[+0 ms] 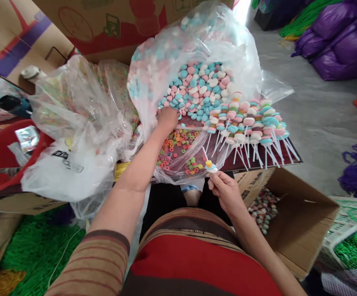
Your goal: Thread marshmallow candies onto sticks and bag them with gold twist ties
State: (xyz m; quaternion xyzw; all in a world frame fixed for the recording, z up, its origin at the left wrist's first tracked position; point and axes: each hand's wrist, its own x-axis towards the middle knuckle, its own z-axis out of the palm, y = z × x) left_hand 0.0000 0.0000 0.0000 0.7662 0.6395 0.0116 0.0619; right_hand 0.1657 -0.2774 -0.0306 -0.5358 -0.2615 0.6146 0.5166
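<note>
Pastel marshmallow pieces in blue, pink and white fill the big clear plastic bag (196, 45), and the left hand (166, 117) reaches into its mouth, fingers curled down among the loose marshmallows (196, 88). Whether those fingers have closed on a piece cannot be told, since the knuckles hide the tips.

Nearer the body, the right hand (226, 193) pinches a thin white stick (205, 154) between thumb and fingertips, pressed together just below the few pieces already threaded on it, a yellow one over a pale blue one (210, 166). The stick's bare end points up and away from the pinch.

By the look of them, the pieces are light, soft and springy; they would dent under a hard squeeze, so a gentle pinch at the sides suits them. The stick seems stiff but slim, best held low, close to the threaded pieces.

Beyond the right hand's grip, finished skewers (252, 123) lie fanned on the dark tabletop (292, 158), sticks pointing toward the person. Between the two hands sits a bag of coloured cereal rings (178, 148). Below and right of the pinch stands an open cardboard box (301, 213).
</note>
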